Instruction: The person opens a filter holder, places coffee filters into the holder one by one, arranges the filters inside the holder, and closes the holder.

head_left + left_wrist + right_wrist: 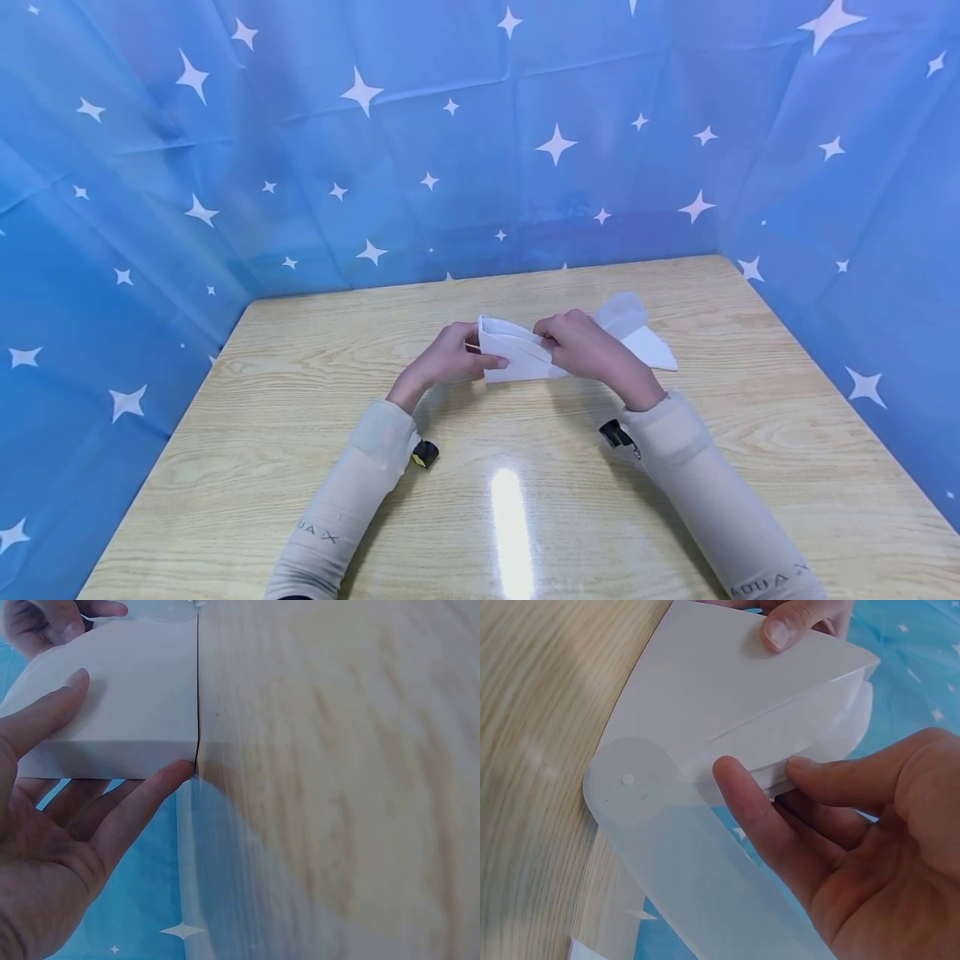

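The left hand (453,357) grasps a white case (523,363) near the middle of the head frame, thumb laid across the broad face and fingers beneath the narrow side; held by that closed end, it probably leaves the opposite edge free. The right hand (588,348), just right of the frame's middle, pinches with thumb and fingers at the loose inner layers (784,746), where the edge gapes (how many layers are caught, I cannot tell). My reading is that 1 hand steadies while the other works at the opening, so the 2 grips sit at opposite ends.

Beyond the right hand, a translucent strip (712,877) runs to the bottom of the right wrist frame, its rounded end over the case's corner; a small round mark there may be a fastening, which would explain why the 2 overlap. In the head frame, a white piece (651,348) spreads right of the right hand; whether it joins the case is unclear.

Farther out, 2 pale sleeves (352,492) enter from the lower left and lower right, above a wood-grain table (570,525). Blue star-patterned cloth (480,187) fills the top of the frame and both sides.
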`<move>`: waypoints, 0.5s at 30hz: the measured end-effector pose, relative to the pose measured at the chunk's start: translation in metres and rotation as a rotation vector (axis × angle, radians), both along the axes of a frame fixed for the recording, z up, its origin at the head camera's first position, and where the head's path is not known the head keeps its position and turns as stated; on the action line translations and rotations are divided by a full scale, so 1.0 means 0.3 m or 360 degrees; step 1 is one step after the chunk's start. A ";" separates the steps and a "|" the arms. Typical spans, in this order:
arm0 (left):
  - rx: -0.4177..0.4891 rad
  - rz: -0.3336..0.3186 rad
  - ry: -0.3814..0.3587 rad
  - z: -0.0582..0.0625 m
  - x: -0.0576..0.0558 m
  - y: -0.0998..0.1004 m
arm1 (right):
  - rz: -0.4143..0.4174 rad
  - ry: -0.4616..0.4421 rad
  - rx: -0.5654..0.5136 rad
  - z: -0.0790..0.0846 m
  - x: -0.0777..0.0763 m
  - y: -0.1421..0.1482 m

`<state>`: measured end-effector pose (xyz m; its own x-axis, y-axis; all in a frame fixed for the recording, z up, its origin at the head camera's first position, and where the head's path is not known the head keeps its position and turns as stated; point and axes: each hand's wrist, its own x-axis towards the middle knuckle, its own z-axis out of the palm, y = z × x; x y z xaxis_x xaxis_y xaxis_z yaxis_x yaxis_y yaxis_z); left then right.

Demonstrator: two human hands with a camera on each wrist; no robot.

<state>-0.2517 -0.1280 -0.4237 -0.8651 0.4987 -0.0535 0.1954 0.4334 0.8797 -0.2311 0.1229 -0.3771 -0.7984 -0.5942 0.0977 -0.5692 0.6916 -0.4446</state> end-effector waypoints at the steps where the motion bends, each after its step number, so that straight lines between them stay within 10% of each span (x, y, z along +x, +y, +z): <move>1: -0.0001 0.0000 -0.0001 0.000 0.000 0.001 | 0.0000 -0.0009 -0.0004 0.000 0.000 0.000; 15: -0.0016 0.0008 -0.0016 0.005 -0.001 0.002 | -0.0023 -0.0166 0.0021 -0.003 0.002 -0.001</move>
<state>-0.2519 -0.1273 -0.4224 -0.8670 0.4938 -0.0675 0.1842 0.4434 0.8772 -0.2306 0.1227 -0.3779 -0.8121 -0.5834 0.0062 -0.5105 0.7054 -0.4918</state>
